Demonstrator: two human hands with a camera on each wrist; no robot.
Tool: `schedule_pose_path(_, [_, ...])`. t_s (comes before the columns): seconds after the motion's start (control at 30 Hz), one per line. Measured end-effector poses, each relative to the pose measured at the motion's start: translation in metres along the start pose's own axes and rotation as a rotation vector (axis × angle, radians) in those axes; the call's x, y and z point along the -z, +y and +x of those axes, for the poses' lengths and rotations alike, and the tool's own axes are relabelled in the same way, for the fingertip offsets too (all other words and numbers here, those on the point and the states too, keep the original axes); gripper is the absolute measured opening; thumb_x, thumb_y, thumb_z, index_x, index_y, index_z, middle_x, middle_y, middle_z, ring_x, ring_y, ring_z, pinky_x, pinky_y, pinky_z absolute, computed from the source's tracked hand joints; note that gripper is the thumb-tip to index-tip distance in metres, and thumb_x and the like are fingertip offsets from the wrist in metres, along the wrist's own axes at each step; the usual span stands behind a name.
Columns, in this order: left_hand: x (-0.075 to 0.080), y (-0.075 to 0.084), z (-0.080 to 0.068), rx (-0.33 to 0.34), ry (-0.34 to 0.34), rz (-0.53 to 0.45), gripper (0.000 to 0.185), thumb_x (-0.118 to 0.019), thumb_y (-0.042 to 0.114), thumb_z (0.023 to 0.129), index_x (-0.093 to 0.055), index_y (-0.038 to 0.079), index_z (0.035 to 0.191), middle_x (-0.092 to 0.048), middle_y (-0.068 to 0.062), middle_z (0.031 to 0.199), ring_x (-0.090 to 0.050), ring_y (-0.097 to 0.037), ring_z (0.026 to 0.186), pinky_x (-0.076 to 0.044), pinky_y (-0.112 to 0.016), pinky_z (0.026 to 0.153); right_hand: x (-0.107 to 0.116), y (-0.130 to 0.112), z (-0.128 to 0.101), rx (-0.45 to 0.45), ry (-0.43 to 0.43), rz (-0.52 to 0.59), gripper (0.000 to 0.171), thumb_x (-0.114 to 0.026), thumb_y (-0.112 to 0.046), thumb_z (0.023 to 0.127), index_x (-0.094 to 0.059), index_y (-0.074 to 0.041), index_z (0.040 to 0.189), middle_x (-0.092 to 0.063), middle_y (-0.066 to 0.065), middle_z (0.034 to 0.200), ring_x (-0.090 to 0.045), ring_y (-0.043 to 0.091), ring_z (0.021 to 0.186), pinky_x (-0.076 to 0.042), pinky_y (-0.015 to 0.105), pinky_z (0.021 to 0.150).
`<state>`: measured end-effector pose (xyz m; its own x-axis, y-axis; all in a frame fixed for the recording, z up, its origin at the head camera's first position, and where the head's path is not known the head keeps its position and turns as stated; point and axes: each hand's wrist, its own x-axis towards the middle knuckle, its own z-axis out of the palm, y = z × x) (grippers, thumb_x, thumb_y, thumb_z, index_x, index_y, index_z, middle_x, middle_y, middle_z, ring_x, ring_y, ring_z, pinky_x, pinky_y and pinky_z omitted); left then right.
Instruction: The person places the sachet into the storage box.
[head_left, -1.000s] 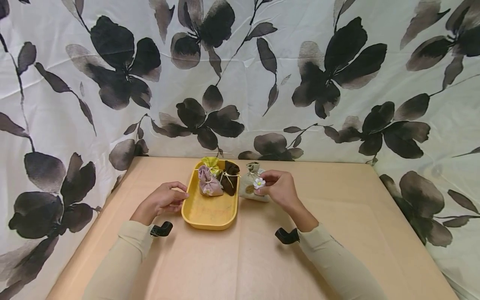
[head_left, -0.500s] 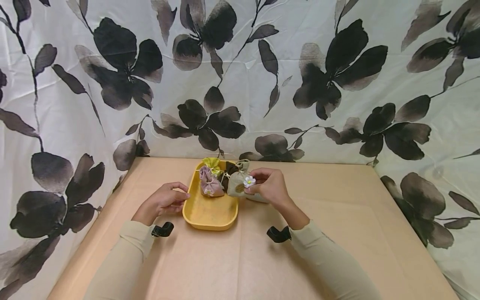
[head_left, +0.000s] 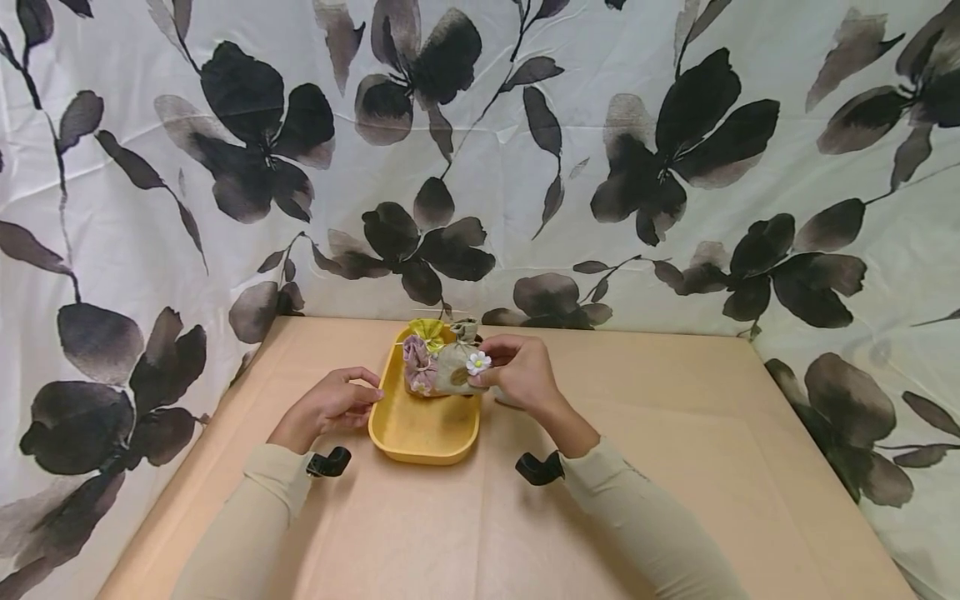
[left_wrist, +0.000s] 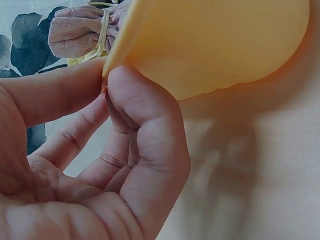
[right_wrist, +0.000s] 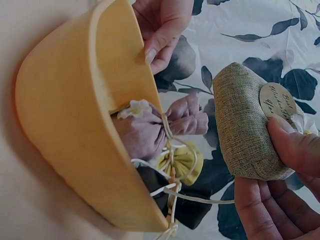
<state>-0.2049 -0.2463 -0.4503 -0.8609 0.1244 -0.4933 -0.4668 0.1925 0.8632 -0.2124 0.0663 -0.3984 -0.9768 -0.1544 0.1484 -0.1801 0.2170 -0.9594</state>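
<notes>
A yellow tray (head_left: 420,429) sits on the tan table and holds a pink pouch (head_left: 416,371), a yellow-green pouch (head_left: 427,332) and a dark brown pouch (right_wrist: 192,210). My left hand (head_left: 337,402) pinches the tray's left rim (left_wrist: 112,62) between thumb and curled fingers. My right hand (head_left: 517,372) holds a beige burlap pouch (head_left: 453,371) with a white flower (head_left: 477,362) and a round tag (right_wrist: 277,100) in the air over the tray's far right part. The brown pouch is hidden behind it in the head view.
A floral black-and-white curtain (head_left: 525,167) surrounds the table on the back and both sides. Bare tan tabletop (head_left: 675,467) spreads to the right and in front of the tray.
My right hand has carried the beige pouch leftward from the table beside the tray to over the tray. The left hand has stayed on the rim.
</notes>
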Motion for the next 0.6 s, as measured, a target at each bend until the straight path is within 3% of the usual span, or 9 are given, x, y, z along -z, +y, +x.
schedule_pose_path(0.6, [0.007, -0.002, -0.009, 0.017, -0.016, 0.036, 0.035, -0.067, 0.009, 0.099, -0.055, 0.000, 0.131, -0.064, -0.005, 0.081, -0.058, -0.011, 0.065, -0.055, -0.020, 0.059, -0.026, -0.012, -0.008, -0.016, -0.027, 0.011, 0.039, -0.092, 0.013, 0.061, -0.077, 0.001, 0.095, -0.077, 0.014, 0.090, -0.071, 0.014, 0.074, -0.060, 0.023, 0.070])
